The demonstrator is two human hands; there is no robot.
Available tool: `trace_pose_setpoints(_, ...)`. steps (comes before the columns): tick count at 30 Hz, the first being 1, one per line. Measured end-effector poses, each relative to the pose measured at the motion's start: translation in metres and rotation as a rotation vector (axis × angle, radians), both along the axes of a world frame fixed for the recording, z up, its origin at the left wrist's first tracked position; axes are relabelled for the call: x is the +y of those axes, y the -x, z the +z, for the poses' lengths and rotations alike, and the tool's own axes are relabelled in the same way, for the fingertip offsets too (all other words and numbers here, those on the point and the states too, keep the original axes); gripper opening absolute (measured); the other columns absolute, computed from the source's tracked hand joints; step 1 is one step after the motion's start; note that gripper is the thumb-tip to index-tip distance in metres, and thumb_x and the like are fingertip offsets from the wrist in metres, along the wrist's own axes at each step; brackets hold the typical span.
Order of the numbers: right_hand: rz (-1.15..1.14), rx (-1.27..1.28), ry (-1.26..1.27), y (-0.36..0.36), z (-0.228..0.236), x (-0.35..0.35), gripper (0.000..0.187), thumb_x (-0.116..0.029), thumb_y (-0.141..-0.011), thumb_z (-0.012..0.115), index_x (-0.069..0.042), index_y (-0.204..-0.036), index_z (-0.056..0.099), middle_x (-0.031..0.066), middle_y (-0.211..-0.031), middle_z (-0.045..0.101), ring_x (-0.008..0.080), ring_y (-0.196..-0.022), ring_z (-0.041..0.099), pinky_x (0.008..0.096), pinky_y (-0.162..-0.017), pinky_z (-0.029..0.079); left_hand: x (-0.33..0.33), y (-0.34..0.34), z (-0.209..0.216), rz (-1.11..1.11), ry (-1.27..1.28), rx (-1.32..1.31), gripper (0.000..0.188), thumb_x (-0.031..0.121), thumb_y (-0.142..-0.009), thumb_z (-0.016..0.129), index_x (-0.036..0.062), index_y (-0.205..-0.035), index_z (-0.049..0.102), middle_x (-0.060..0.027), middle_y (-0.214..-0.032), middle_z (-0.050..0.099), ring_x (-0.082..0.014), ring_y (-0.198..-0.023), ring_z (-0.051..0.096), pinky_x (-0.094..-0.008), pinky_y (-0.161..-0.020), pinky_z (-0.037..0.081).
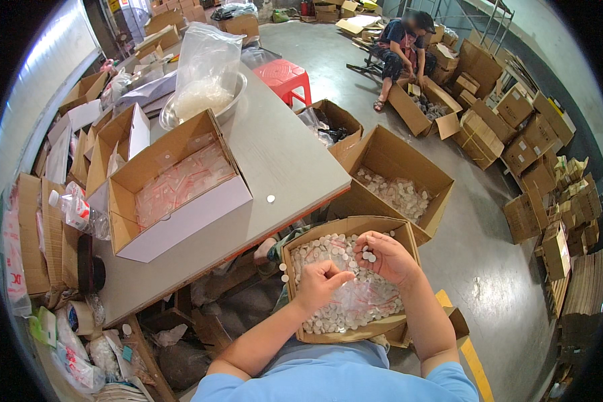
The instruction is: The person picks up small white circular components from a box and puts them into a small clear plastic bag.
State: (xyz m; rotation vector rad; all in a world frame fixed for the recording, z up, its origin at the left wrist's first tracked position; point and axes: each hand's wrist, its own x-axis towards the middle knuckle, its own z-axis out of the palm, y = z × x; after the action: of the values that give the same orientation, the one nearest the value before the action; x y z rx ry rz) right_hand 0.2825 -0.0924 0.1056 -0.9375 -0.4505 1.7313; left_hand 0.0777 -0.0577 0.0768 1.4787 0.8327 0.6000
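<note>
A cardboard box [293,249] full of small round white discs [323,325] sits in front of my body. Above its left part is my left hand [317,284], closed with the thumb pointing right; what its fingers hold, if anything, is hidden. My right hand [390,260] is cupped over the box's right side, with several white discs [368,254] held at its curled fingers. Clear plastic bags with red edges [360,293] lie on the discs just below my hands.
On the grey table [275,161] to the left stand an open box [184,224] of clear red-edged bags and a metal bowl [240,94]. Another carton [435,181] of white pieces is ahead. A red stool [285,75] and a seated person [405,47] are farther off.
</note>
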Motion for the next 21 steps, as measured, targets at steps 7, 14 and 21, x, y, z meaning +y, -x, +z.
trace_pose_setpoints(7,0.027,-0.012,-0.021,0.003,0.004,0.001,0.019,-0.022,-0.096,0.052,-0.005,-0.099,0.058,0.0042,-0.092,0.059,0.0144,-0.087,0.059,0.0304,-0.081,0.051,-0.001,-0.013,-0.014,0.063,-0.055,-0.278,0.019,0.014,-0.079,0.074,0.0013,-0.07,0.063,0.0012,-0.059,0.055,-0.0049,-0.056,0.045,-0.0216,-0.051,0.037)
trace_pose_setpoints(14,0.025,0.002,-0.06,0.007,0.009,-0.001,0.018,-0.022,-0.096,0.051,-0.005,-0.099,0.058,0.0043,-0.093,0.059,0.0146,-0.087,0.059,0.0304,-0.081,0.051,0.002,-0.003,-0.003,-0.048,0.125,-0.139,0.016,0.015,-0.079,0.074,0.0017,-0.074,0.066,0.0016,-0.063,0.057,-0.005,-0.059,0.047,-0.0213,-0.054,0.038)
trace_pose_setpoints(21,0.008,0.036,-0.155,0.012,0.01,-0.002,0.02,-0.023,-0.095,0.052,-0.006,-0.104,0.056,0.0045,-0.097,0.058,0.0145,-0.091,0.057,0.0307,-0.083,0.048,0.002,-0.009,-0.021,-0.139,0.026,-0.266,0.015,0.012,-0.077,0.074,0.0008,-0.075,0.065,-0.0008,-0.075,0.06,-0.0076,-0.067,0.051,-0.0235,-0.06,0.041)
